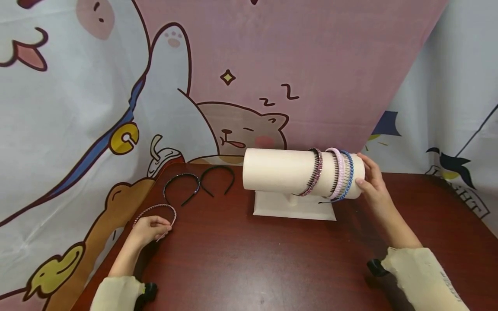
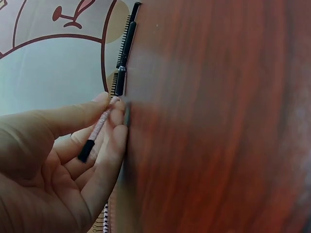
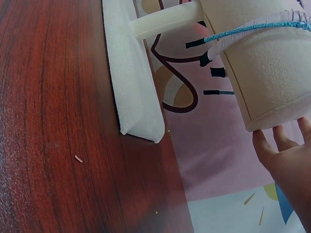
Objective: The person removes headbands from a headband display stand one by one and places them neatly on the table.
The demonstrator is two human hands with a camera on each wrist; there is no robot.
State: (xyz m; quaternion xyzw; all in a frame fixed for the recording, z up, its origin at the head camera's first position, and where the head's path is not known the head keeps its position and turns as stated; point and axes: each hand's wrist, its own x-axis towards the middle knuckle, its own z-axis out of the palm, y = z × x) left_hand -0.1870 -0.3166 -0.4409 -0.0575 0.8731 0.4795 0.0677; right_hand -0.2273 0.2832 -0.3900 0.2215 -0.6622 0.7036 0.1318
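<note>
Near the table's left edge my left hand (image 1: 149, 230) pinches a pink beaded headband (image 1: 170, 207) between thumb and fingers. One black-tipped end of that headband (image 2: 86, 150) shows across the palm in the left wrist view. On the right stands a cream roll-shaped display stand (image 1: 278, 170), its roll lying sideways above a flat base. My right hand (image 1: 376, 188) touches the roll's right end, fingertips at its edge. Around the roll sit a dark pink headband (image 1: 317, 168), a light pink headband (image 1: 339, 166) and a blue headband (image 1: 350, 168), the last two side by side.
Beyond my left hand, a dark headband with small beads (image 1: 176, 176) and a plain black headband (image 1: 218, 167) lie on the brown table (image 1: 233, 259). A cartoon-printed cloth (image 1: 311, 56) hangs behind and along the left side.
</note>
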